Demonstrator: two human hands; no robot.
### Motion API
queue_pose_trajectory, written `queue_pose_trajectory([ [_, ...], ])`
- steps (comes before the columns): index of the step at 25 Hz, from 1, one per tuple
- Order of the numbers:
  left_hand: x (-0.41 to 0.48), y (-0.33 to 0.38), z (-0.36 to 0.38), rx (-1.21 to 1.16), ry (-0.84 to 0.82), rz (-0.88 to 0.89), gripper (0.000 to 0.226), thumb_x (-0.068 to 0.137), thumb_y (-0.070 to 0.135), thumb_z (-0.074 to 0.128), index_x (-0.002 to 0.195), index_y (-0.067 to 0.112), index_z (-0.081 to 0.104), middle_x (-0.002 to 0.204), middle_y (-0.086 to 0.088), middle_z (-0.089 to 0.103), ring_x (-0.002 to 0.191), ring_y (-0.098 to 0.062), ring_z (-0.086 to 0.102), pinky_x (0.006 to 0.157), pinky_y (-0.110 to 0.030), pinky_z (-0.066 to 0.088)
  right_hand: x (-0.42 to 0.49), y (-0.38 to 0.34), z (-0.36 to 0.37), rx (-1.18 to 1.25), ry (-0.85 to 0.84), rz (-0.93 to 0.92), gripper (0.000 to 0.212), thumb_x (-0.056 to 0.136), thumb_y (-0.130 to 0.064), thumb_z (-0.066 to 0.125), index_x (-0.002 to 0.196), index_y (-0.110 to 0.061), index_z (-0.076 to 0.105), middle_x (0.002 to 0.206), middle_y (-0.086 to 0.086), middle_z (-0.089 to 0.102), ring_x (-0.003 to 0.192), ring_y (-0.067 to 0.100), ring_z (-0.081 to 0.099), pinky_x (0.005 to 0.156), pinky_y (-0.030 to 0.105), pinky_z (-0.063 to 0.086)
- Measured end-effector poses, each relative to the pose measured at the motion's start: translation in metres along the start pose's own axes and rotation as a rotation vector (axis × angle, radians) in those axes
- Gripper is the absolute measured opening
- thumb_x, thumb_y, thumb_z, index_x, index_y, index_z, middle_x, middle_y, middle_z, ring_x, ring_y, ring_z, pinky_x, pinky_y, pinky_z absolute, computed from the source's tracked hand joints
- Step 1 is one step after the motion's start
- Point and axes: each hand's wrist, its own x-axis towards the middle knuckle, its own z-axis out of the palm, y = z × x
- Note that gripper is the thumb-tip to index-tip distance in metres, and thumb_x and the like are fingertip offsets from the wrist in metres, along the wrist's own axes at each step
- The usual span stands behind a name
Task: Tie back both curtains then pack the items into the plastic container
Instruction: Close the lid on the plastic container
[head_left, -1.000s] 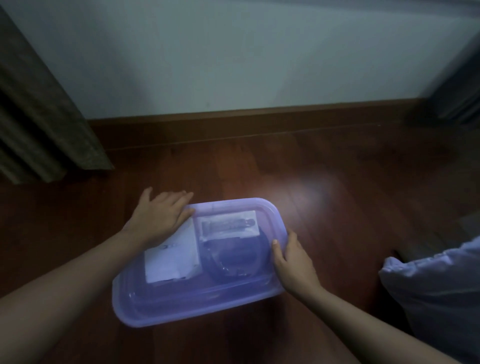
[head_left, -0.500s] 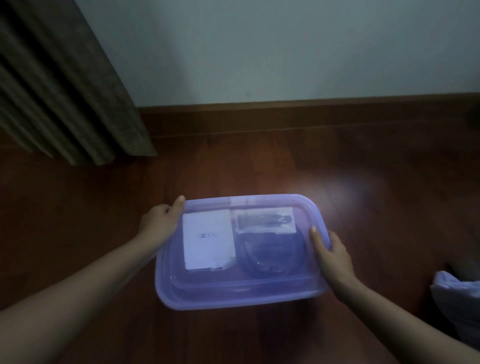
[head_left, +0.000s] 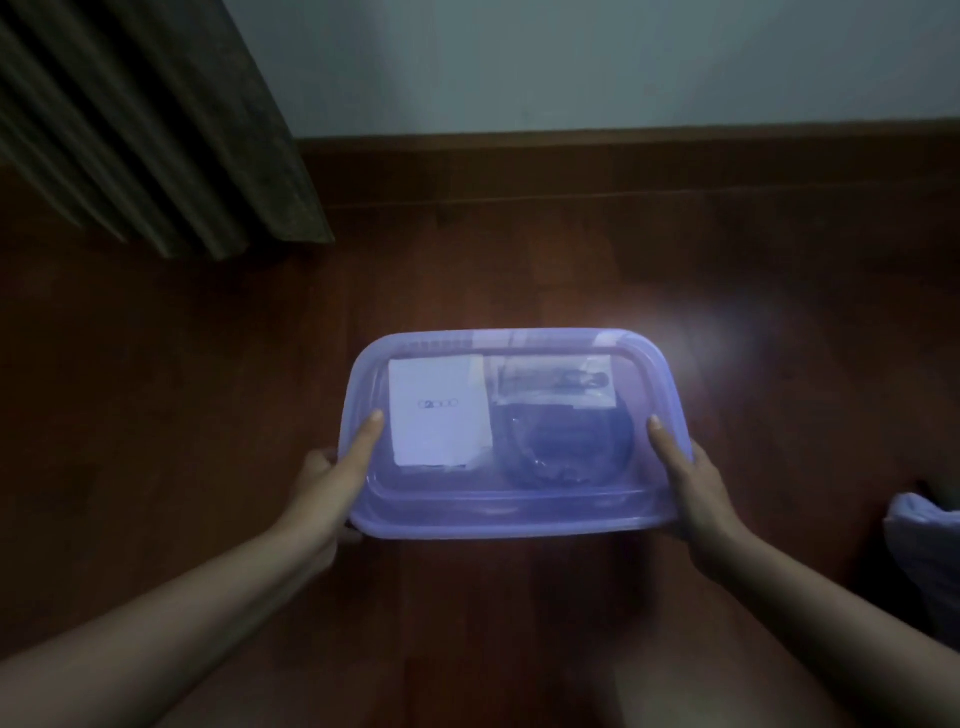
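Purple plastic container (head_left: 511, 525): translucent, lid on, in the centre of the frame with its long side running left to right; whether it rests on the floor or is lifted cannot be told.
Left hand (head_left: 327, 483): grips the container's left end, thumb laid straight on the lid, fingers curled round the edge and mostly hidden below it.
Right hand (head_left: 696, 488): grips the right end the same way, thumb on top of the lid, fingers out of sight beneath the rim.
White booklet (head_left: 439, 410): inside, left half, lying flat under the lid, small print too blurred to read.
Clear packet (head_left: 553, 387): inside, upper right, just beside the booklet, with something dark in it.
Dark coiled item (head_left: 566, 447): inside, right half, below the packet; what it is cannot be made out.
Curtain (head_left: 145, 119): dark folds, upper left of the frame, reaching the floor.
Wooden floor (head_left: 519, 270): reddish brown, with a pale glare patch to the right of the container.
Skirting board (head_left: 623, 166): brown, across the top, under a pale wall (head_left: 571, 62).
Pale cloth (head_left: 930, 551): bunched at the right edge.
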Motion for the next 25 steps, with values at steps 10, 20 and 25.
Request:
queue_pose_trajectory([
  [10,-0.011,-0.003,-0.011,-0.013,0.190,0.170,0.076,0.045,0.072,0.065,0.086,0.008,0.068,0.083,-0.013,0.072,0.078,-0.031,0.070,0.077,-0.048,0.058,-0.005,-0.006,0.018,0.059,0.031,-0.069,0.034,0.066,-0.048,0.077,0.082,-0.020,0.066,0.087,0.002,0.071,0.089,0.030,0.068,0.081,0.054,0.055],
  [20,-0.030,-0.002,-0.184,-0.170,0.608,0.178,0.059,0.069,0.061,0.067,0.091,0.006,0.065,0.089,-0.013,0.068,0.081,-0.031,0.067,0.076,-0.044,0.056,-0.031,-0.079,0.212,-0.034,-0.347,-0.140,0.067,0.046,-0.068,0.073,0.092,-0.021,0.063,0.091,0.001,0.070,0.085,0.022,0.068,0.080,0.051,0.056],
  [25,-0.048,-0.016,-0.315,-0.252,0.765,0.139,0.084,0.058,0.069,0.071,0.101,-0.003,0.066,0.095,-0.021,0.068,0.084,-0.036,0.066,0.074,-0.042,0.053,-0.098,-0.114,0.332,-0.089,-0.518,-0.125,0.082,0.046,-0.065,0.076,0.109,-0.015,0.059,0.102,0.006,0.068,0.087,0.025,0.067,0.076,0.048,0.057],
])
